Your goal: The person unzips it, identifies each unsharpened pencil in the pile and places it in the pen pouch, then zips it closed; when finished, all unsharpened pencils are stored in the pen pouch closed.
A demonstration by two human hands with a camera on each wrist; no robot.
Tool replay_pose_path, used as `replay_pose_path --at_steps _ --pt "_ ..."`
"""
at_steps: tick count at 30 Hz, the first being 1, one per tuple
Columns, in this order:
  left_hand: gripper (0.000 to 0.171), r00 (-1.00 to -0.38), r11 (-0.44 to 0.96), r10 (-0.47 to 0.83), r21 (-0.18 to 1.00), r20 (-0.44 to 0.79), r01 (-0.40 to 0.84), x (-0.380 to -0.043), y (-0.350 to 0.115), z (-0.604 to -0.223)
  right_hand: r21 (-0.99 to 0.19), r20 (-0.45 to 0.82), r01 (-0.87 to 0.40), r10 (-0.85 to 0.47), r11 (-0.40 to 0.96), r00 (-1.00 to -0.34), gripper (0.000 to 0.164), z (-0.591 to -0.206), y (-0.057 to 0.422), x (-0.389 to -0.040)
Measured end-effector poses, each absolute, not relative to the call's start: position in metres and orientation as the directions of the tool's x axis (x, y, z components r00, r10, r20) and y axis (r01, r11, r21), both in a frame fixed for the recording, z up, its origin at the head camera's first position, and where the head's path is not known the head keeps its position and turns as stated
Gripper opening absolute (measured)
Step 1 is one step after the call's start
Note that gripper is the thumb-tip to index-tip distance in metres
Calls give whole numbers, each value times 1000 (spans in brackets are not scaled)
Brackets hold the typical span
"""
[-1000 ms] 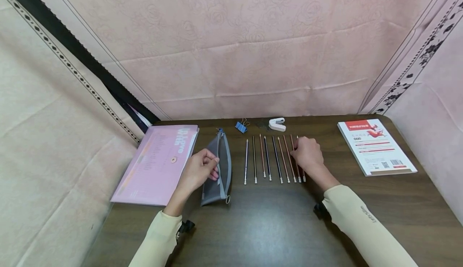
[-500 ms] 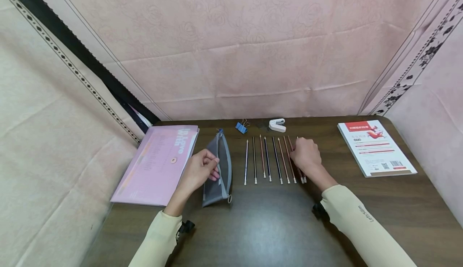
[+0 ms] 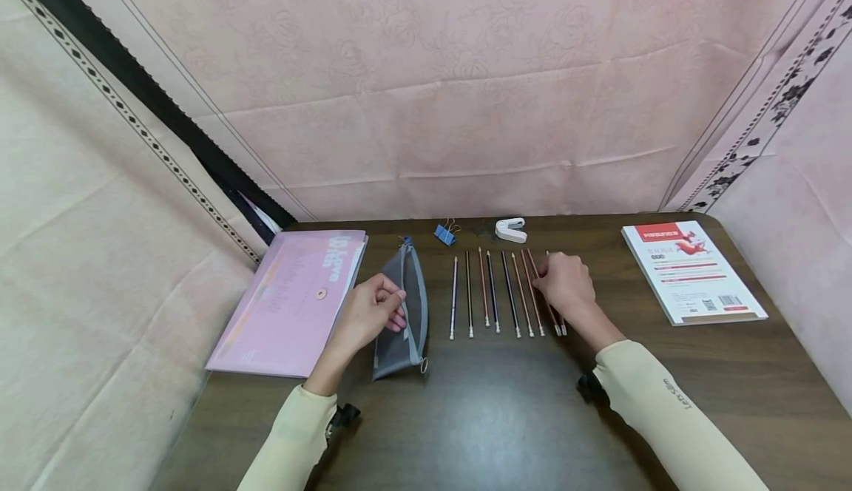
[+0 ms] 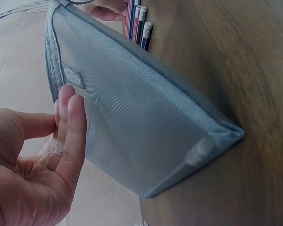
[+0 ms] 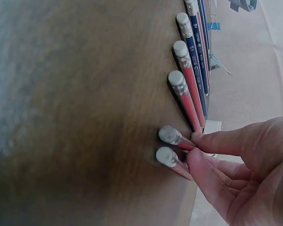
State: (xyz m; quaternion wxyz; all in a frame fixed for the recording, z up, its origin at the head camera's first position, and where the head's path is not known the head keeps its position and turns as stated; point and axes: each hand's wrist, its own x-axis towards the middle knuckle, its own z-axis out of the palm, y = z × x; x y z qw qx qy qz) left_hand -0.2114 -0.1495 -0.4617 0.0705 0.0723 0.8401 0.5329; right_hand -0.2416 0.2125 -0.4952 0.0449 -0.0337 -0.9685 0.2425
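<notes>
My left hand (image 3: 370, 312) pinches the zip edge of a grey-blue mesh pencil pouch (image 4: 132, 113), which stands tilted with its mouth toward the right. Through the mesh a pale, rod-like shape (image 4: 200, 150) shows near the bottom corner. Several pencils (image 3: 508, 295) with white eraser ends lie side by side on the table, to the right of the pouch. At the row's right end, my right hand (image 3: 566, 284) pinches a red pencil (image 5: 171, 135) between thumb and forefinger. Another red pencil (image 5: 167, 157) lies just beyond it. The hand hides their upper parts in the head view.
Left of the pouch lies a pink folder (image 3: 286, 306). A blue binder clip (image 3: 444, 235) and a small white stapler (image 3: 510, 230) sit behind the pencils. A white-and-red book (image 3: 695, 273) lies at the right. Fabric (image 3: 426, 106) hangs around the table.
The eraser ends of the two rightmost pencils have shifted slightly right, widening the gap to the rest of the row. My left hand and the pouch are nearly still.
</notes>
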Motion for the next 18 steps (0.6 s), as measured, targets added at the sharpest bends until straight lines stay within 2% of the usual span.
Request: replay_pose_path --at_steps 3,6,13,18 --pt "13 -979 411 200 911 -45 42 -212 -149 -462 -488 71 35 80 872 -994 6 -494 212 -241" --pt "17 -979 412 198 910 -52 35 -213 -149 -461 -493 72 25 70 870 -995 5 -493 211 -241" --pt "21 -971 419 220 908 -96 5 -208 -146 -445 -468 72 18 59 884 -996 32 -494 208 -243" --pt "22 -967 415 236 910 -96 11 -201 -143 -431 -455 85 10 55 891 -995 32 -496 209 -244"
